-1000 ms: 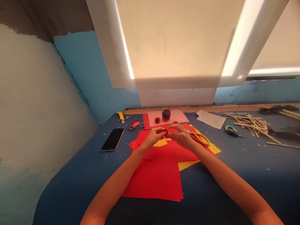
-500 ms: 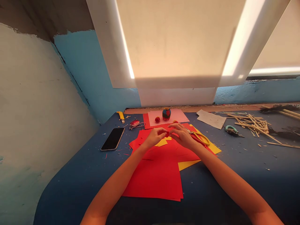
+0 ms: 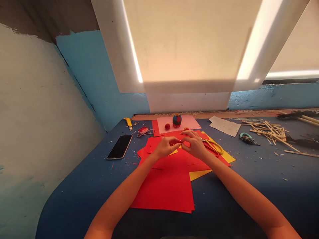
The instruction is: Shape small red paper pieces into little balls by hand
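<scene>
Since the earlier frames, the fingertips of your left hand [image 3: 165, 146] and right hand [image 3: 194, 144] have drawn closer, and the small red piece [image 3: 180, 142] shows less between them. The blue table [image 3: 87, 189] stretches to the lower left and lower right, giving your forearms room. Red sheets [image 3: 163, 187] lie beneath your hands, their near edge at lower centre. Scissors [image 3: 219, 147] sit just beside your right hand, at centre right, tightening the room there. Both hands pinch the red piece near frame centre, neither nearer; its long axis seems to run left to right, though fingers hide most of it.
</scene>
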{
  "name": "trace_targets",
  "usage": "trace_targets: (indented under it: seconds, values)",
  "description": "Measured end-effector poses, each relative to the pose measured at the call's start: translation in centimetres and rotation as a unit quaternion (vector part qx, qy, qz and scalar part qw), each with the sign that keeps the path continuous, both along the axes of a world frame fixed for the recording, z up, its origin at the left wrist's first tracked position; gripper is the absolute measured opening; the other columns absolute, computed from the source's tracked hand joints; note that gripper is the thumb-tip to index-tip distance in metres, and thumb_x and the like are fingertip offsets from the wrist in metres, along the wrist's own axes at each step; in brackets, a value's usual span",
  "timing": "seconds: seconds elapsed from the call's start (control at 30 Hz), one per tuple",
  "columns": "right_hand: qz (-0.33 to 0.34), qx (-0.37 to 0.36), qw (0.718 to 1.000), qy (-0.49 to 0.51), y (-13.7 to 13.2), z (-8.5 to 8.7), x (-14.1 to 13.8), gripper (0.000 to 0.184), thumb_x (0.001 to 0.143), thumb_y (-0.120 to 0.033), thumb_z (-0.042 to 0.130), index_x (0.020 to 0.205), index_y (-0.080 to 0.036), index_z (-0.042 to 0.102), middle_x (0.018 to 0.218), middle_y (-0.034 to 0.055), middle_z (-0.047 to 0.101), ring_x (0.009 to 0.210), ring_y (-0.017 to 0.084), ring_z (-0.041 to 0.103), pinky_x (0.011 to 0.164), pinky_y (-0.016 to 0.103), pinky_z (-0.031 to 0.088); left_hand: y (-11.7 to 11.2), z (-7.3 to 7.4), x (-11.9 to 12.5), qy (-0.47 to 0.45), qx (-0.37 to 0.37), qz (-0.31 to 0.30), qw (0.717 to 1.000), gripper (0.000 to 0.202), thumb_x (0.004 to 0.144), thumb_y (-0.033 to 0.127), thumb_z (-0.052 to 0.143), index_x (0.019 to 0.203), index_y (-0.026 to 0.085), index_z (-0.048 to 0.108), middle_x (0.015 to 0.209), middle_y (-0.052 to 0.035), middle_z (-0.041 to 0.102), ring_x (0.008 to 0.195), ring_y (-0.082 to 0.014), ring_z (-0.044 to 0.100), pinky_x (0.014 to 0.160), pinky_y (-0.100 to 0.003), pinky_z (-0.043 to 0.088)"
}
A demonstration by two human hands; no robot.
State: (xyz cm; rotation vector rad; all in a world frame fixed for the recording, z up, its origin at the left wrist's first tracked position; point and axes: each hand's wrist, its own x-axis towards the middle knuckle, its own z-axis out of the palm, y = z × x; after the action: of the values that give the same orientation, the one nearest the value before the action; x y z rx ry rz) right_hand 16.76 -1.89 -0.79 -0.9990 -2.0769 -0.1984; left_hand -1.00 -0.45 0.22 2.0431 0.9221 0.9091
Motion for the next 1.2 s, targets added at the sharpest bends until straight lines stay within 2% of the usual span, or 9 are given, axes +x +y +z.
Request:
trace_targets:
  seconds: [0.23,0.43,0.5,0.67,0.8,0.9,1.07,1.13,1.2]
  values:
    - [-0.024,0.028,0.999,0.007,0.0,-0.1,-0.1,0.009,0.08,-0.022,0.056,0.074,-0.022,0.062,0.104,0.007,0.062,0.101,0.025,0.056,0.081,0.041,0.042,0.1,0.1,0.0,-0.012,0.033,0.027,0.999,0.022,0.08,0.034,0.055,0.083,0.017,0.069,0.084,-0.0053,0.07,0.078,-0.0176,0.063,0.069,-0.026,0.049]
    - [0.01,-0.012,0.996,0.091,-0.2,0.1,-0.2,0.009,0.083,-0.029,0.055,0.08,-0.022,0.06,0.104,0.0077,0.061,0.101,0.025,0.056,0.085,0.042,0.042,-0.3,0.5,0.1,-0.077,0.019,0.04,0.996,0.017,0.078,0.03,0.059,0.082,0.017,0.069,0.082,-0.0053,0.07,0.078,-0.0171,0.064,0.069,-0.026,0.05]
    - [0.034,-0.06,0.983,0.171,-0.4,0.4,-0.3,0.011,0.081,-0.032,0.057,0.084,-0.021,0.059,0.098,0.0073,0.062,0.094,0.023,0.058,0.081,0.038,0.045,-0.5,0.6,0.2,-0.117,0.002,0.036,0.992,0.018,0.076,0.031,0.06,0.081,0.016,0.069,0.082,-0.0058,0.07,0.077,-0.017,0.064,0.067,-0.026,0.05]
    - [0.112,-0.206,0.919,0.318,-1.1,1.1,-0.7,0.02,0.079,-0.041,0.058,0.083,-0.021,0.059,0.084,0.0034,0.062,0.079,0.017,0.059,0.068,0.029,0.049,-0.5,0.6,0.3,-0.2,-0.031,0.023,0.979,0.019,0.071,0.032,0.066,0.08,0.015,0.069,0.08,-0.0058,0.07,0.073,-0.0155,0.064,0.06,-0.023,0.05]
    - [0.146,-0.227,0.893,0.361,-1.3,1.2,-1.0,0.02,0.077,-0.041,0.061,0.08,-0.021,0.06,0.082,0.0016,0.062,0.076,0.015,0.058,0.065,0.027,0.047,-0.6,0.7,0.5,-0.225,-0.032,0.012,0.974,0.017,0.07,0.03,0.068,0.077,0.015,0.07,0.076,-0.0058,0.07,0.068,-0.0138,0.064,0.057,-0.021,0.05]
    - [0.115,-0.195,0.91,0.346,-1.3,1.1,-1.0,0.019,0.08,-0.04,0.059,0.078,-0.021,0.06,0.077,0.0015,0.063,0.071,0.015,0.058,0.062,0.027,0.045,-0.8,0.8,0.6,-0.221,-0.026,0.007,0.975,0.015,0.071,0.029,0.067,0.078,0.015,0.07,0.077,-0.0065,0.071,0.071,-0.0147,0.065,0.057,-0.021,0.05]
    - [0.013,-0.008,0.987,0.157,-1.2,1.2,-0.3,0.017,0.087,-0.031,0.052,0.076,-0.02,0.059,0.07,0.0012,0.066,0.064,0.014,0.058,0.068,0.03,0.038,-0.9,0.9,0.4,-0.166,0.018,0.026,0.986,0.016,0.074,0.027,0.062,0.078,0.014,0.069,0.076,-0.0067,0.07,0.072,-0.0152,0.065,0.063,-0.023,0.051]
    - [0.023,0.023,0.996,0.08,-1.1,1.2,0.0,0.017,0.09,-0.028,0.047,0.079,-0.019,0.058,0.071,0.0012,0.066,0.06,0.013,0.056,0.069,0.03,0.037,-0.8,1.0,0.2,-0.113,0.041,0.022,0.993,0.017,0.075,0.029,0.06,0.076,0.013,0.068,0.076,-0.0067,0.069,0.07,-0.0146,0.064,0.061,-0.022,0.051]
    - [0.039,0.016,0.998,0.039,-0.9,1.0,0.2,0.019,0.092,-0.027,0.042,0.08,-0.019,0.055,0.069,0.0012,0.065,0.057,0.013,0.055,0.067,0.029,0.038,-0.7,1.0,0.1,-0.073,0.049,0.013,0.996,0.02,0.077,0.031,0.058,0.076,0.014,0.068,0.076,-0.0063,0.069,0.068,-0.0136,0.063,0.058,-0.021,0.049]
